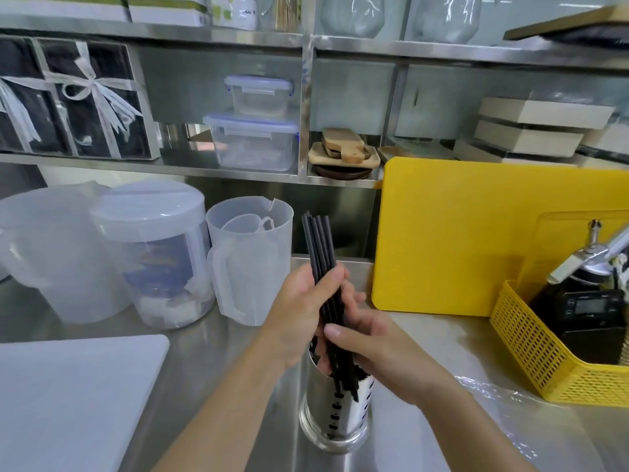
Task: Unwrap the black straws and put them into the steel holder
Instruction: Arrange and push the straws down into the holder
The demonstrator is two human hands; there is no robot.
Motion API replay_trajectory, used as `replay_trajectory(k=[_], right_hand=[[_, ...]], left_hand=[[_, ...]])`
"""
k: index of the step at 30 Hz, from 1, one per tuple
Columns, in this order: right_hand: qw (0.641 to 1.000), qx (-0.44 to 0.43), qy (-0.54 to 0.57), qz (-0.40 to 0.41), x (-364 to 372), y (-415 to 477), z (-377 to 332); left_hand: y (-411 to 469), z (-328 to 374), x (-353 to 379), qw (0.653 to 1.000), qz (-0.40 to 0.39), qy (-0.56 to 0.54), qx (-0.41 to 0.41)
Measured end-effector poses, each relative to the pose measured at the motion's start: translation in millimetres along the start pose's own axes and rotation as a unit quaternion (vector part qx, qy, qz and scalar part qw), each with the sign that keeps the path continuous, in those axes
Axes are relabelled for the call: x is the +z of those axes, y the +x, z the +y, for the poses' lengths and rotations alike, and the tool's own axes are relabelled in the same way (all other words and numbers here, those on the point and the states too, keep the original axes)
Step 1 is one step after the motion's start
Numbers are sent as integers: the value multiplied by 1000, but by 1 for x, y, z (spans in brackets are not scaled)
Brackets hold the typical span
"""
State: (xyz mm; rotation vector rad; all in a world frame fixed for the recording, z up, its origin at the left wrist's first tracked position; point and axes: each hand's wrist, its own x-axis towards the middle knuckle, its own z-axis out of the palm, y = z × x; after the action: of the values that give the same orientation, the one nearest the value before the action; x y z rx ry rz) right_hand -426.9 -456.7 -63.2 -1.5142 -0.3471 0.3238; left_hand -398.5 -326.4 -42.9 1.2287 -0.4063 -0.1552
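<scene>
Both hands hold a bundle of black straws (318,240) over the steel holder (335,417), which stands upright on the near middle of the steel counter (218,356). The left hand (303,308) wraps its curled fingers round the middle of the bundle, and the right hand (371,349) grips it lower down, thumb laid across the front. The straws lean slightly left at the top, and their lower ends sit inside the holder's mouth. A clear measuring jug (252,253) stands far left of the hands, a yellow cutting board (459,240) leans far right, a yellow basket (531,349) sits right, and a white board (68,396) lies near left
</scene>
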Motion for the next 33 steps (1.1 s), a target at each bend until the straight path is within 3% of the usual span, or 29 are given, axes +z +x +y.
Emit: replay_trajectory(k=[4,7,10,15,25,33], right_hand=[[995,-46,-42,74,-19,-8,-1],[983,-116,-9,138,-25,-10,-7],[975,-131,-6,181,-21,-11,-21],[975,-100,28,194,-18,-6,-23],[974,-73,94,191,-17,-8,-20],[965,-89,48,240,-12,-9,-16]], left_hand=[[-4,-1,3,999,17,-50,-7],[-11,-6,5,997,-38,-47,-44],[-17,-15,9,993,-88,-45,-63],[-24,-25,15,988,-118,-45,-87],[-27,-29,15,989,-101,-40,-104],[-29,-31,12,983,-113,-70,-130]])
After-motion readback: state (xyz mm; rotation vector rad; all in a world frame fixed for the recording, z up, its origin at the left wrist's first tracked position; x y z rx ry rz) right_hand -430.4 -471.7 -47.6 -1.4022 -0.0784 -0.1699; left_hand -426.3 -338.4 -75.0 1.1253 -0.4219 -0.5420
